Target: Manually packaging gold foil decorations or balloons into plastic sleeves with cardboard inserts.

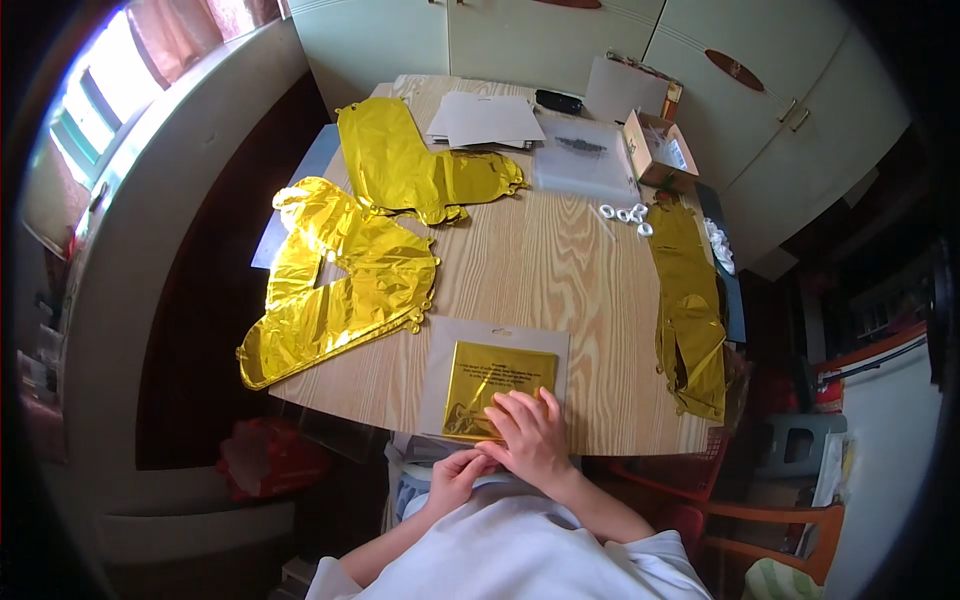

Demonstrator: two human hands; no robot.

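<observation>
A folded gold foil balloon [490, 375], square and with dark print, lies on a grey backing card [437, 350] at the table's near edge. Over its lower right corner rests my right hand [528, 435], fingers stretched out and slightly apart, the thumb pointing toward my other hand. My left hand [460, 480] is closed in a pinch just below the card's near edge, touching or almost touching the right thumb. Whatever the pinch holds, if anything, is too small to make out.
Flat gold foil balloons [350, 290] spread across the table's left side, and another one [690, 310] lies along the right edge. Grey cards [490, 120], clear plastic bags [580, 165], an open box [660, 150] and white ribbon rolls [625, 214] stand toward the back.
</observation>
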